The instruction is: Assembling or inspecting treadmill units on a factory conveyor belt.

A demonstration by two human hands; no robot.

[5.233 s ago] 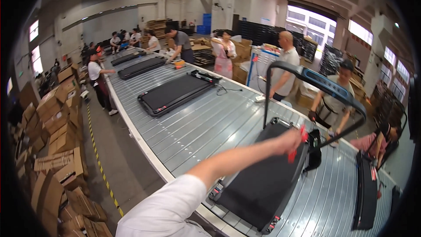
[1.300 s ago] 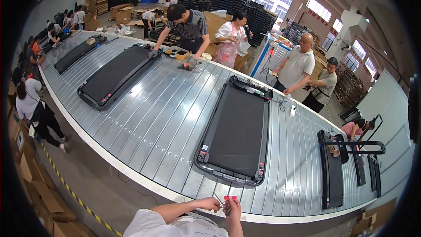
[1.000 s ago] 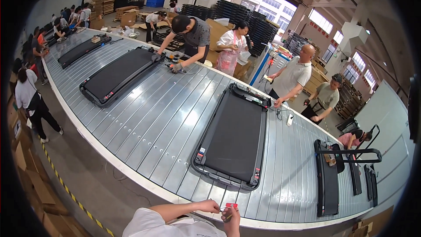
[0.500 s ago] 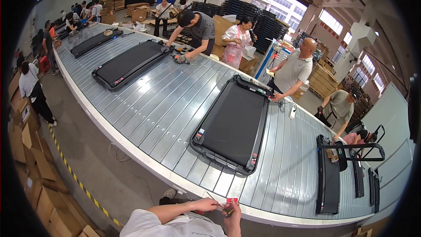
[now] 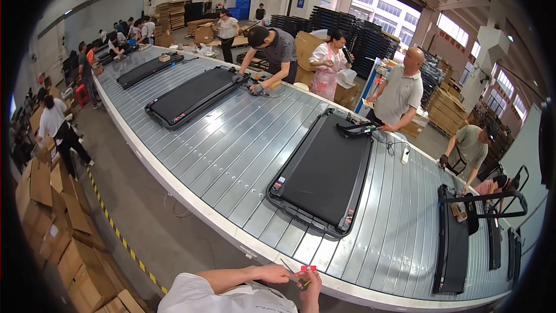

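My two hands meet at the bottom edge, close to my chest and my white sleeve. My left hand pinches a thin grey pointed piece. My right hand is closed on a small red object, with a bit of yellow-green showing in its fingers. Both hands hover just in front of the near rim of the long ribbed metal conveyor. The nearest flat black treadmill lies on the conveyor beyond my hands.
Two more flat treadmills lie further left on the conveyor, and one with a raised handle stands at the right. Several people work along the far side. Flattened cardboard boxes pile up on the floor at left, beside a yellow-black line.
Five seconds ago my right arm reached out to a raised treadmill handle with the red object. Now both hands are together near my chest; over the last second they stayed put while the view shifted.
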